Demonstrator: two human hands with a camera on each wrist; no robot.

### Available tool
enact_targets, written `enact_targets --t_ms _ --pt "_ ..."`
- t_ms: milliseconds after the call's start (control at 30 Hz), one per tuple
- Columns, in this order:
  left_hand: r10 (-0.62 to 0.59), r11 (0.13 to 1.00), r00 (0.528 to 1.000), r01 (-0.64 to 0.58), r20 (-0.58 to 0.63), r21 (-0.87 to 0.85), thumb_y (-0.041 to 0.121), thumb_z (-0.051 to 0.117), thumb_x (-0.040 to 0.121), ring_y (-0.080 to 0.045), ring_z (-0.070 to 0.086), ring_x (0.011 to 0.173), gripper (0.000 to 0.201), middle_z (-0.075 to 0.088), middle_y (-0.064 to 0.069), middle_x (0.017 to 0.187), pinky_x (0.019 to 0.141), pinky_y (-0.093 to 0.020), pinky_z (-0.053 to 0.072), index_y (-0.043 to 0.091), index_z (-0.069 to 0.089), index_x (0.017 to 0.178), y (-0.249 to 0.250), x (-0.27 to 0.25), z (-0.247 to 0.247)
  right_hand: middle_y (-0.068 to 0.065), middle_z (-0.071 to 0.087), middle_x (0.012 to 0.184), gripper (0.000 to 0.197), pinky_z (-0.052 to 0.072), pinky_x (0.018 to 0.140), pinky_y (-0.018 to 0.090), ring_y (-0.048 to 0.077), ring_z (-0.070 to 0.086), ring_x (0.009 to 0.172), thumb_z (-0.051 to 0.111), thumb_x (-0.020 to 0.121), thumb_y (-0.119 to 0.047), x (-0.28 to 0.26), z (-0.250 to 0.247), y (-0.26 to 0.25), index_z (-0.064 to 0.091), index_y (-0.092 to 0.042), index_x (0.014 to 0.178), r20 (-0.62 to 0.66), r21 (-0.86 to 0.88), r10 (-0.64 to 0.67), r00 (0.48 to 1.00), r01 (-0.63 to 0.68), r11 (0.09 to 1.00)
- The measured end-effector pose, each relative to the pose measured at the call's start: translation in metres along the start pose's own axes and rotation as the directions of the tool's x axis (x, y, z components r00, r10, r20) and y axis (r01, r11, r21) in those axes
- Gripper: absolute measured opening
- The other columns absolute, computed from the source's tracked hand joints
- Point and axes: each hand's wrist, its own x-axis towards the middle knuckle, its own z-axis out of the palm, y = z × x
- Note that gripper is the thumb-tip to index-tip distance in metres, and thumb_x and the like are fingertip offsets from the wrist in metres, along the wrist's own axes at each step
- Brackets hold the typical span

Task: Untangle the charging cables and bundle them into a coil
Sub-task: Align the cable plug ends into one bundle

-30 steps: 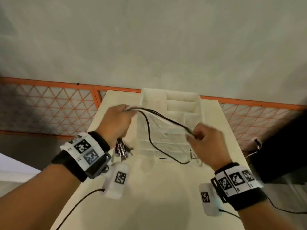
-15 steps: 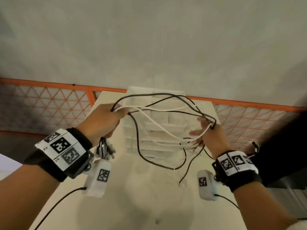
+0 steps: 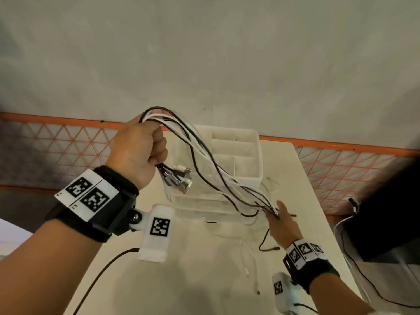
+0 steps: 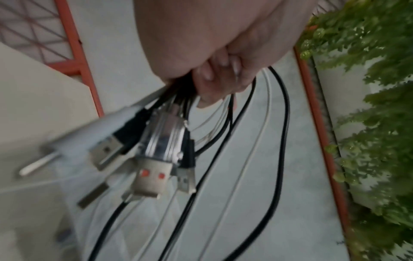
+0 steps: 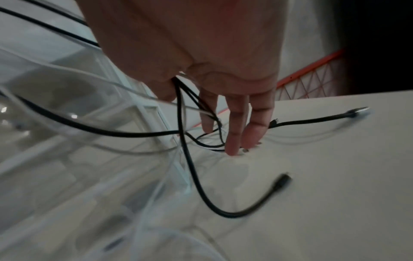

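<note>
My left hand (image 3: 136, 151) is raised over the table's left side, fist closed around a bunch of black and white charging cables (image 3: 204, 160). Their USB plugs (image 3: 179, 180) hang below the fist, and the left wrist view shows the plugs (image 4: 152, 159) under my curled fingers (image 4: 212, 77). The cables slope down to the right into my right hand (image 3: 281, 221). In the right wrist view the cables (image 5: 183, 141) pass between thumb and index finger, and my other fingers (image 5: 232, 141) point straight down to the table. Loose cable ends (image 3: 270, 248) trail on the tabletop.
A clear compartmented organizer box (image 3: 238, 142) stands at the table's far middle, right behind the cables. The cream table (image 3: 193, 292) ends close on the right beside a black object (image 3: 386, 212). An orange mesh fence (image 3: 56, 144) runs behind, and green plants (image 4: 368, 106) show beyond it.
My left hand has risen with the cable bunch. My right hand has dropped toward the table. The wide loops between the hands have drawn out into one sloping bundle.
</note>
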Motion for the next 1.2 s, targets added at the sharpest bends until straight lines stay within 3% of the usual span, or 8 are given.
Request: enact_targets --t_ms 300,467,600,733,867,1033,1133,1200 --pt "-0.043 0.953 0.999 0.046 -0.015 0.298 0.006 0.041 0.1 -0.009 0.022 0.036 0.023 0.035 0.01 0.041 0.037 -0.018 0.018 0.017 0.052 0.083 -0.022 -0.006 -0.02 0.008 0.053 0.138 0.094 0.035 0.115 0.056 0.038 0.055 0.126 0.038 0.08 -0.085 -0.009 -0.042 -0.032 0.015 -0.037 0.157 -0.373 0.421 -0.261 0.89 0.413 0.808" --pt "0.001 0.954 1.0 0.006 -0.022 0.3 -0.004 0.045 0.095 -0.009 0.027 0.037 0.028 0.053 0.003 0.05 0.042 -0.02 0.02 0.017 0.06 0.105 -0.024 -0.011 -0.026 0.02 0.058 0.139 0.092 0.048 0.092 0.038 0.038 0.062 0.117 0.062 0.095 -0.025 -0.023 -0.014 -0.008 -0.003 -0.032 0.16 0.09 -0.233 -0.221 0.971 0.236 0.943" --pt "0.005 0.889 0.995 -0.052 0.103 0.455 -0.008 0.052 0.091 -0.011 0.028 0.04 0.031 0.049 -0.006 0.058 0.042 -0.023 0.026 0.018 0.062 0.104 -0.021 -0.015 -0.028 -0.004 0.071 0.115 0.07 0.05 0.099 0.034 0.018 0.062 0.11 0.062 0.088 -0.022 -0.033 -0.02 -0.026 0.036 -0.033 0.152 0.175 -0.306 -0.263 0.949 0.306 0.901" --pt "-0.104 0.836 0.954 -0.069 0.281 0.544 -0.008 0.065 0.084 -0.01 0.037 0.048 0.032 0.062 -0.007 0.076 0.043 -0.022 0.032 0.018 0.063 0.101 -0.023 -0.025 -0.015 -0.017 0.07 0.102 0.038 0.049 0.073 0.019 -0.004 0.063 0.082 0.068 0.089 -0.015 -0.067 -0.033 -0.089 0.064 -0.035 0.12 -0.029 0.037 -0.621 0.783 0.622 0.783" --pt "-0.147 0.796 0.895 -0.145 0.42 0.587 -0.009 0.066 0.08 -0.008 0.047 0.058 0.041 0.071 -0.005 0.091 0.048 -0.02 0.036 0.021 0.058 0.107 -0.028 -0.034 0.005 -0.016 0.068 0.107 0.04 0.052 0.077 0.023 0.005 0.063 0.092 0.078 0.082 -0.03 -0.103 -0.023 -0.143 0.062 -0.032 0.119 -0.039 0.252 -0.775 0.631 0.756 0.603" --pt "-0.15 0.81 0.866 -0.17 0.477 0.562 -0.017 0.064 0.078 -0.003 0.055 0.061 0.055 0.069 0.001 0.091 0.055 -0.016 0.043 0.019 0.055 0.118 -0.025 -0.035 -0.001 0.004 0.062 0.069 0.013 0.05 0.056 0.036 0.019 0.054 0.058 0.075 0.084 -0.018 -0.101 -0.004 -0.156 0.064 -0.011 0.084 -0.156 0.314 -0.815 0.558 0.81 0.495" --pt "-0.305 0.855 0.727 -0.075 0.615 0.513 0.007 0.078 0.079 -0.009 0.058 0.073 0.062 0.062 -0.004 0.094 0.07 -0.023 0.051 0.031 0.052 0.131 -0.021 -0.04 -0.012 -0.009 0.055 0.06 0.009 0.045 0.051 0.023 0.009 0.049 0.053 0.072 0.079 -0.011 -0.091 -0.006 -0.152 0.063 -0.013 0.08 -0.238 0.117 -0.813 0.531 0.847 0.519" --pt "-0.33 0.871 0.738 -0.001 0.589 0.49 0.047 0.073 0.082 -0.01 0.043 0.058 0.052 0.05 -0.001 0.076 0.056 -0.026 0.04 0.034 0.056 0.129 -0.023 -0.041 -0.015 -0.008 0.053 0.055 0.008 0.037 0.048 0.015 0.008 0.046 0.049 0.068 0.082 -0.009 -0.082 -0.012 -0.149 0.065 -0.016 0.081 -0.327 0.071 -0.757 0.566 0.813 0.578"
